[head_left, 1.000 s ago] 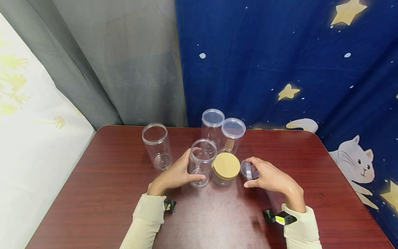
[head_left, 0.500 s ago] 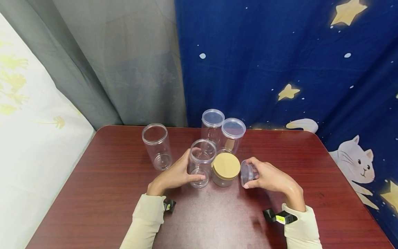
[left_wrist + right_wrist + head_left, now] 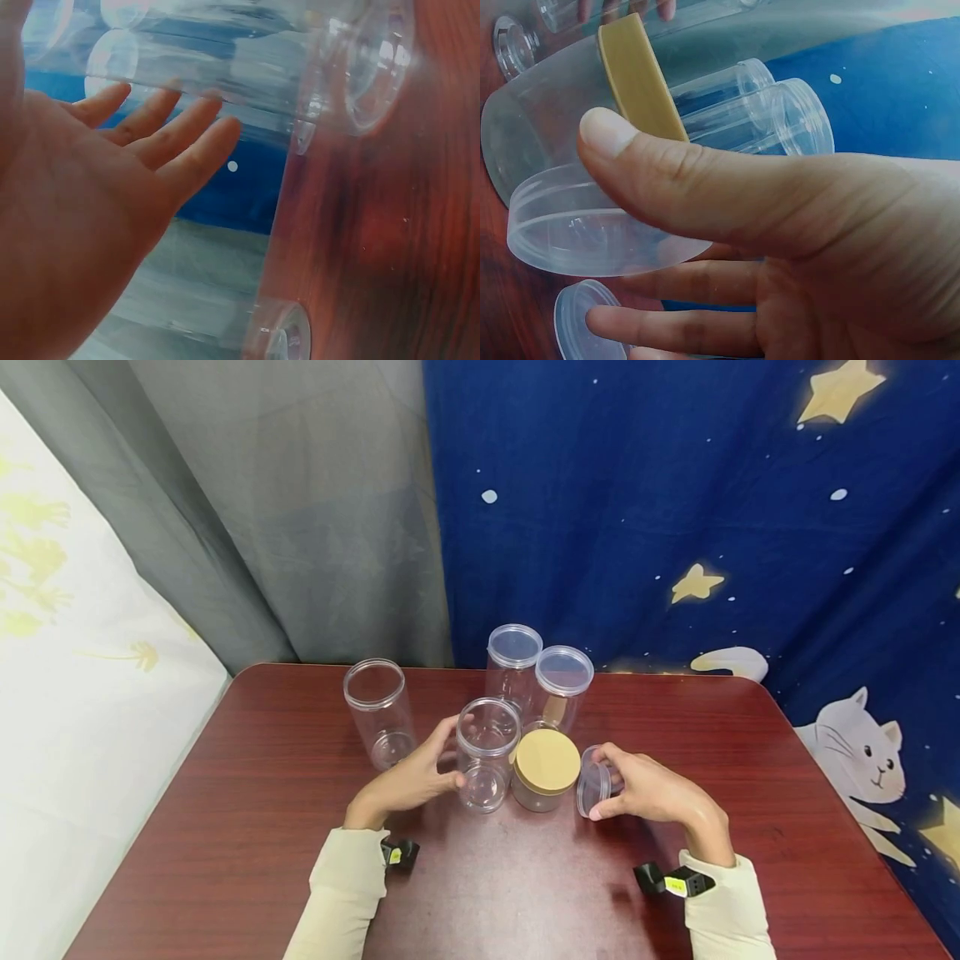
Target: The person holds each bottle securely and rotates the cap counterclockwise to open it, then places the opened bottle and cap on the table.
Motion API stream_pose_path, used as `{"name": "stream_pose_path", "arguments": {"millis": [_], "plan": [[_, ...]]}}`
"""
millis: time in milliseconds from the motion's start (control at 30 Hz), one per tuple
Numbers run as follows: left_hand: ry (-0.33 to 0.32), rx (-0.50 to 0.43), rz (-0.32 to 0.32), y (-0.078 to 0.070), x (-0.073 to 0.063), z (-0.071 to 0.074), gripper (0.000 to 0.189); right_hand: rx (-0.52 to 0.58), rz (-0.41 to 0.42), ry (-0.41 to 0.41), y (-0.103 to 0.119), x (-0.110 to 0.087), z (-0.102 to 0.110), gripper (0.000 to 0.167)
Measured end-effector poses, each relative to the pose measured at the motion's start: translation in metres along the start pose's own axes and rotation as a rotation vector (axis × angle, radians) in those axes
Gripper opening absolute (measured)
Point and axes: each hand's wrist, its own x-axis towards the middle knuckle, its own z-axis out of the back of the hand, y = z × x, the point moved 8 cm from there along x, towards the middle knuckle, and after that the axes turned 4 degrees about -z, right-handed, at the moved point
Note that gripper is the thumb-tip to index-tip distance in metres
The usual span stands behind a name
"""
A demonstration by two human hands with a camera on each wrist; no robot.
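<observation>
In the head view my left hand (image 3: 408,785) is at the left side of a clear lidless jar (image 3: 483,768), thumb and fingers spread around it. The left wrist view shows those fingers (image 3: 191,150) nearly straight, with the jar's wall beyond them; whether any fingertip touches it I cannot tell. My right hand (image 3: 660,789) pinches a clear round lid (image 3: 592,792), tilted on its edge, between thumb and fingers. Below that lid, a second clear lid (image 3: 585,322) shows in the right wrist view, partly behind a finger. A squat jar with a yellow lid (image 3: 547,762) stands between the hands.
Two tall clear jars with lids, one at the back (image 3: 513,647) and one nearer (image 3: 564,672), stand behind the yellow-lidded jar. Another lidless clear jar (image 3: 381,718) stands to the left. Everything is on a reddish-brown table (image 3: 247,793), with curtains (image 3: 337,527) behind.
My left hand has loosened from the lidless jar and drawn slightly left. In my right hand the lid has turned from edge-on, showing more of its face, and shifted a little left.
</observation>
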Motion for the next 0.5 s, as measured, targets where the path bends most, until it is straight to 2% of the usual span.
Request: {"name": "stream_pose_path", "arguments": {"millis": [67, 200, 367, 500], "plan": [[-0.017, -0.007, -0.049, -0.004, 0.000, 0.004, 0.104, 0.011, 0.006, 0.015, -0.001, 0.001, -0.001, 0.071], [-0.086, 0.007, -0.091, -0.008, 0.002, 0.010, 0.089, 0.003, 0.006, 0.034, -0.005, 0.003, -0.004, 0.071], [-0.205, 0.006, -0.086, -0.007, 0.006, 0.014, 0.079, -0.001, 0.028, 0.053, -0.007, 0.003, -0.005, 0.071], [-0.275, 0.000, -0.064, -0.003, 0.009, 0.016, 0.073, -0.001, 0.040, 0.068, -0.008, 0.003, -0.008, 0.071]]}}
